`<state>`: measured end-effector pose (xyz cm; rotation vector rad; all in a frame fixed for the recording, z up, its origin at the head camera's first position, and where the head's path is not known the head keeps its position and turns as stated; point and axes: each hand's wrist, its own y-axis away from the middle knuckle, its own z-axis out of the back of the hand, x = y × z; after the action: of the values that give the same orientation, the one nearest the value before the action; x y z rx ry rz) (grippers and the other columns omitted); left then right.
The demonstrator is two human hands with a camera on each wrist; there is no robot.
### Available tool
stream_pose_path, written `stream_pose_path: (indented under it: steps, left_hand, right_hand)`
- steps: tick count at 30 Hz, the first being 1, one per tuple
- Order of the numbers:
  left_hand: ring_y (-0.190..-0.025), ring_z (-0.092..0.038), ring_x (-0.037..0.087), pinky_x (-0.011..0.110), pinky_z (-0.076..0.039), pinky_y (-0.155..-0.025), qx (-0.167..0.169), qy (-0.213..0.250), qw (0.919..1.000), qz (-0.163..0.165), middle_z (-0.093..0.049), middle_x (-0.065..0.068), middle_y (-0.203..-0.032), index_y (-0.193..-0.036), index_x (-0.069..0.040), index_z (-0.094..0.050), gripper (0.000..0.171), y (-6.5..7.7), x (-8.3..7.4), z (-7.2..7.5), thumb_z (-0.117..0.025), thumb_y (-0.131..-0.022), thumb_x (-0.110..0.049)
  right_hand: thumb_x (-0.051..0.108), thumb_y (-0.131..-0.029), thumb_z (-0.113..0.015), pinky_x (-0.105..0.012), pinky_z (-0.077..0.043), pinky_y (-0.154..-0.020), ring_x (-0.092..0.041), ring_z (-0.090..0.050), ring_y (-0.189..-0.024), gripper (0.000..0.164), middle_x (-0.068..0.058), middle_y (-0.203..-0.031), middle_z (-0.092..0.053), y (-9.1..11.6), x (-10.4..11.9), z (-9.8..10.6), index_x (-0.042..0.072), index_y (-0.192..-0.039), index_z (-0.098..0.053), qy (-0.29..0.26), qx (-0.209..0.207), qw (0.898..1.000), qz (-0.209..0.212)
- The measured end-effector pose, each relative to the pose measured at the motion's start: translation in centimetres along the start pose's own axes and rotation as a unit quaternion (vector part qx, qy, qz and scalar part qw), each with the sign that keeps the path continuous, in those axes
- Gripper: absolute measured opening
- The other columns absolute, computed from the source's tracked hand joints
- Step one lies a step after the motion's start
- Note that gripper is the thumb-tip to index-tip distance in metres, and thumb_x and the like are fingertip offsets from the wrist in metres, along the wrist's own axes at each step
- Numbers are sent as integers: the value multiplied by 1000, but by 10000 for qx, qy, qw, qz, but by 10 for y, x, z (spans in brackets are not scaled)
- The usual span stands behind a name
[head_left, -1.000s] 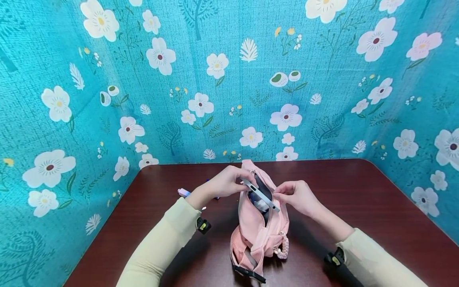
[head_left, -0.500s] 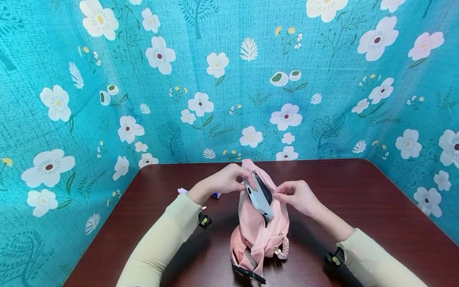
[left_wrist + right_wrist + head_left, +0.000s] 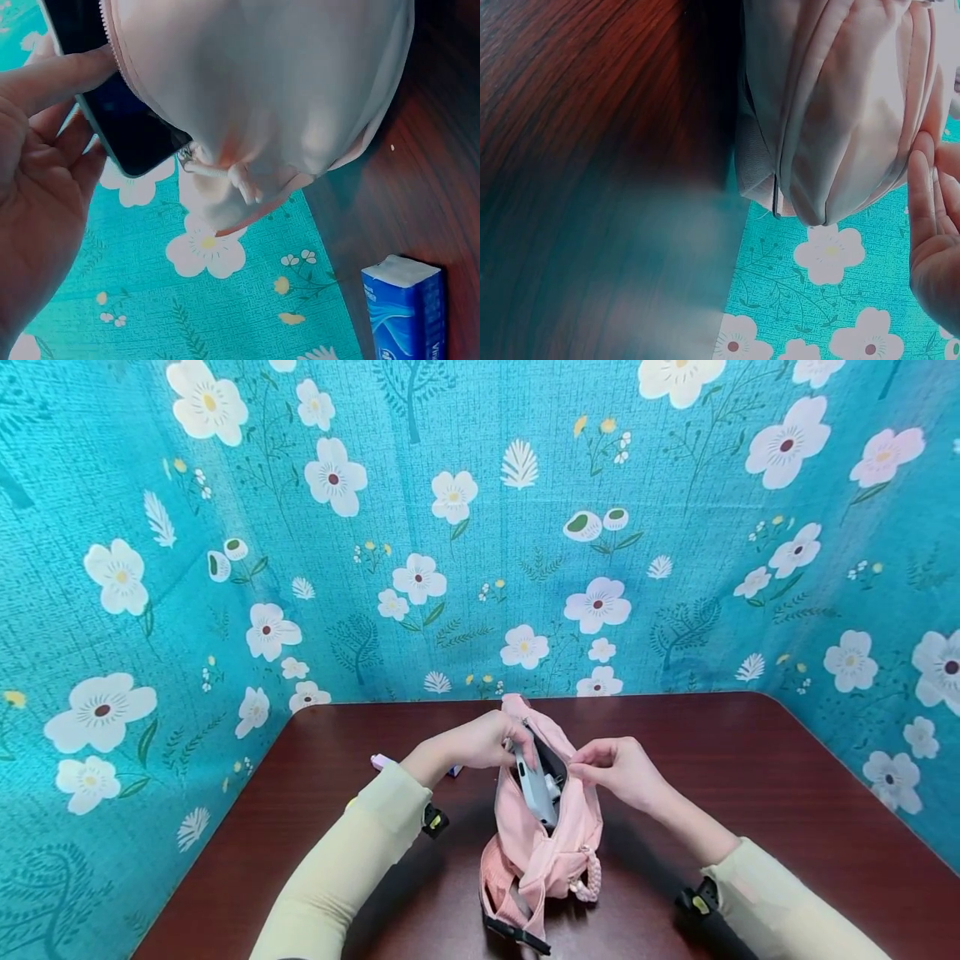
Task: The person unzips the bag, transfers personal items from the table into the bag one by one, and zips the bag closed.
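Observation:
A pink waist bag (image 3: 581,827) stands on the table with its zipped mouth spread. My left hand (image 3: 483,739) grips a smartphone (image 3: 536,795) by its upper end, and the phone's lower end is down inside the mouth. In the left wrist view the black screen of the phone (image 3: 127,139) faces the camera, partly hidden behind the zipper edge. On the opposite side my right hand (image 3: 622,774) pinches the bag's rim between thumb and fingers. Something small and white (image 3: 553,785) shows inside the bag, beside the phone.
A blue tissue pack (image 3: 405,311) lies on the dark wooden table (image 3: 712,760) left of the bag. A lilac object (image 3: 381,762) shows behind my left forearm. A black strap buckle (image 3: 517,935) and a braided charm (image 3: 591,877) hang at the bag's near end. A flowered teal cloth (image 3: 450,568) rises behind.
My left hand has tipped the phone from lying across the bag's mouth to pointing along it, and has lowered it inside. The right hand keeps its pinch on the rim.

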<state>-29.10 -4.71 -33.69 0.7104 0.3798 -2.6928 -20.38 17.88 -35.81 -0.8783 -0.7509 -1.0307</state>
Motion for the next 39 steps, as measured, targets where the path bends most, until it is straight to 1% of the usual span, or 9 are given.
stream_pose_path:
  steps: [3, 6, 10, 15, 18, 25, 30, 36, 39]
  left_hand:
    - [-71, -48, 8, 21, -38, -52, 128, -85, 9999, 62, -62, -15, -77, -79, -16, -70, 27, -2, 1, -1, -57, -77, 8]
    - [-74, -50, 7, 21, -40, -57, 215, -50, 9998, -6, -63, -14, -79, -80, -14, -70, 27, -6, -1, -2, -57, -76, 10]
    - [-76, -52, 4, 18, -42, -64, 512, -108, 9985, -172, -63, -12, -78, -80, -10, -70, 23, -12, -8, -3, -59, -76, 9]
    - [-63, -48, 5, 16, -39, -55, 817, -392, 9959, 64, -61, -13, -70, -74, -12, -68, 26, -14, -16, 1, -57, -74, 12]
    - [-61, -46, 3, 16, -39, -54, 878, -313, 9955, 148, -61, -13, -70, -74, -12, -69, 26, -15, -15, 0, -58, -74, 12]
    - [-68, -50, 4, 19, -39, -52, 711, 231, 9972, -38, -64, -12, -75, -80, -7, -71, 22, -18, 2, -16, -59, -75, 11]
    - [-73, -52, 10, 20, -38, -52, 603, 462, 9967, 291, -65, -13, -76, -81, -10, -71, 22, -15, 9, -24, -61, -75, 9]
    - [-67, -51, 9, 19, -40, -49, 923, 549, 9929, 514, -65, -11, -72, -79, -7, -71, 20, -14, 0, -19, -62, -74, 10]
    - [-66, -50, 7, 18, -43, -54, 986, 217, 9938, 459, -62, -11, -72, -80, -8, -71, 20, -19, -7, -19, -62, -75, 8]
  right_hand:
    - [2, -77, -68, -26, -48, -53, -16, -58, -59, 11, -15, -71, -64, 0, 3, -1, -6, -84, -66, 48, -4, 10000, 13]
    - [2, -76, -68, -25, -47, -51, -13, -56, -58, 10, -13, -70, -63, 1, 3, -1, -4, -83, -66, 90, -27, 10000, -1]
    - [2, -76, -68, -23, -44, -49, -14, -54, -57, 10, -13, -70, -63, 1, 3, -1, -4, -83, -66, 83, -26, 10000, -16]
    - [2, -77, -68, -24, -46, -51, -17, -57, -58, 11, -14, -70, -63, 0, 3, -1, -5, -84, -66, 37, -35, 10000, 50]
    - [3, -76, -69, -23, -45, -49, -14, -55, -57, 10, -13, -70, -63, 1, 3, -1, -4, -84, -66, 106, -51, 9999, 58]
    - [2, -76, -69, -22, -43, -49, -10, -53, -56, 9, -11, -68, -63, 3, 0, -3, -4, -82, -66, 262, -41, 9996, 68]
    - [1, -75, -70, -20, -41, -48, -13, -54, -56, 8, -11, -68, -63, 5, -2, -3, -3, -81, -66, 378, -106, 9992, 90]
    - [2, -75, -69, -20, -40, -46, -12, -53, -56, 9, -10, -68, -63, 4, 2, -7, -3, -82, -66, 277, -128, 9993, 214]
    - [3, -76, -69, -21, -42, -48, -13, -55, -58, 9, -10, -69, -63, 3, 3, -9, -2, -82, -67, 207, -105, 9995, 190]
